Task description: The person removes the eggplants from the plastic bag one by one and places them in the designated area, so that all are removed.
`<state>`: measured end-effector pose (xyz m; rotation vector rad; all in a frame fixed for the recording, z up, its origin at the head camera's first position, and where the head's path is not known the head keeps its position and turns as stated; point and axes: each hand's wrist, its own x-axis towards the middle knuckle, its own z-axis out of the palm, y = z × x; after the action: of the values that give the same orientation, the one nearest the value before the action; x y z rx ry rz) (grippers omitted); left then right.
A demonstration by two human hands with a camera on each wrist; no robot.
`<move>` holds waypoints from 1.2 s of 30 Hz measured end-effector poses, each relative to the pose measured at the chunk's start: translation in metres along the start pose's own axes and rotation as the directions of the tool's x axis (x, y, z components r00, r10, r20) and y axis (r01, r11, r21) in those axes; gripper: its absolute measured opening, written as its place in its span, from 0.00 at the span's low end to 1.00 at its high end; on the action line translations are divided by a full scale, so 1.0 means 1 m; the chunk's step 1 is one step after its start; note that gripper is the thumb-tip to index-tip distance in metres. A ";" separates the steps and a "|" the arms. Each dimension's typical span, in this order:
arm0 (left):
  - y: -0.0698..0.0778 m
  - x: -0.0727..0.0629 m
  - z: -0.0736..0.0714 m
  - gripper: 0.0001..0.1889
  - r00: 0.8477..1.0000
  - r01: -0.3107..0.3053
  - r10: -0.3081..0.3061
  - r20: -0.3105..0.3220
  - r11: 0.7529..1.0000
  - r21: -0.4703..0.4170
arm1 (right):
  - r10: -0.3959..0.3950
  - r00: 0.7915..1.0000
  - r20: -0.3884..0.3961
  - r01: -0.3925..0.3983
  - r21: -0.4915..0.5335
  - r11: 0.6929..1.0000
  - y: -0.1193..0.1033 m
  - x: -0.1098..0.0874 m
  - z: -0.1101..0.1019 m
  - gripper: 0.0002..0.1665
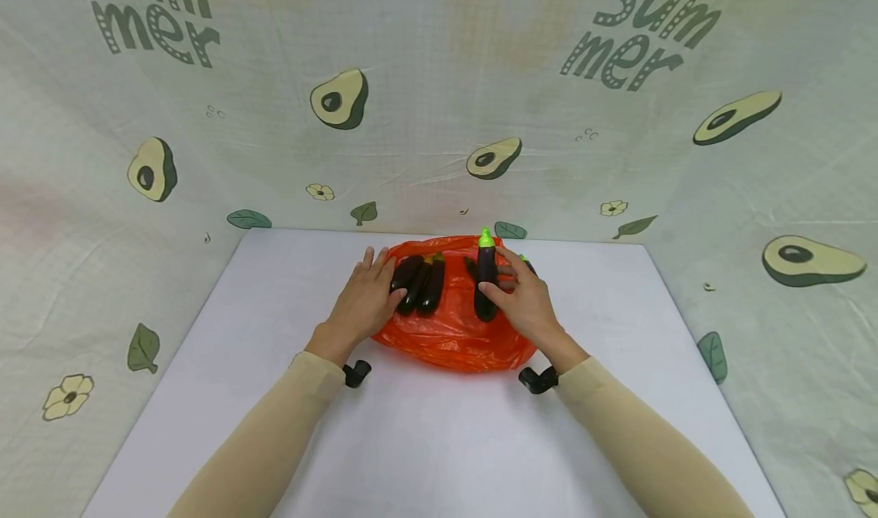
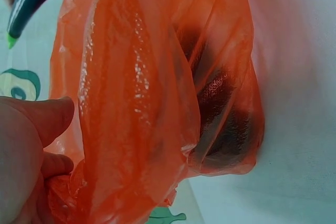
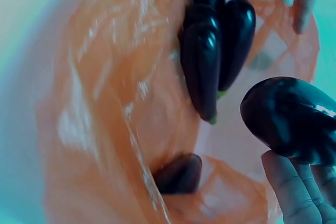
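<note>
Near the middle of the table, a red plastic bag (image 1: 453, 343) lies with its mouth spread, and dark eggplants (image 1: 430, 286) show on its left side. My right hand (image 1: 524, 301) grips an eggplant (image 1: 485, 282) over the bag, its bright green stem end pointing away. At the bag's left rim, my left hand (image 1: 366, 293) touches the red film with fingers extended and thumb apart. In the right wrist view, several eggplants (image 3: 202, 66) sit together in the bag, and another eggplant (image 3: 181, 174) lies lower down. Through the film in the left wrist view, dark eggplants (image 2: 220, 114) show dimly.
The white table (image 1: 425, 442) carries the bag near its far edge. A pale cloth (image 1: 425, 91) printed with avocados, leaves and lettering hangs behind and at both sides. Black wrist cameras (image 1: 538, 381) sit at both sleeve cuffs.
</note>
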<state>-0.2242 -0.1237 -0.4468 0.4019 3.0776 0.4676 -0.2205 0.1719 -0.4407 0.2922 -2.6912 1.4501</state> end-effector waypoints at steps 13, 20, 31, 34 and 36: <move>0.001 -0.001 0.000 0.40 1.000 0.007 -0.007 -0.001 1.000 0.003 | 0.016 0.999 -0.051 -0.020 -0.078 0.997 0.003 0.003 -0.023 0.43; 0.001 -0.002 -0.002 0.39 1.000 0.007 -0.007 0.003 0.999 0.031 | 0.020 0.996 -0.083 -0.028 -0.097 0.995 0.008 0.008 -0.036 0.43; -0.007 0.000 -0.001 0.37 0.998 -0.053 0.059 -0.031 0.984 0.170 | 0.026 0.988 -0.153 -0.047 -0.133 0.990 0.020 0.018 -0.065 0.43; -0.010 -0.001 -0.002 0.37 0.997 -0.065 0.072 -0.035 0.981 0.184 | 0.042 0.983 -0.177 -0.073 -0.166 0.983 0.028 0.021 -0.073 0.42; -0.011 -0.001 -0.003 0.37 0.996 -0.072 0.080 -0.038 0.981 0.182 | 0.063 0.980 -0.190 -0.101 -0.198 0.975 0.034 0.024 -0.078 0.43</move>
<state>-0.2263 -0.1346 -0.4475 0.5208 3.1689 0.1999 -0.2526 0.2522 -0.4213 0.0318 -2.7005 1.1383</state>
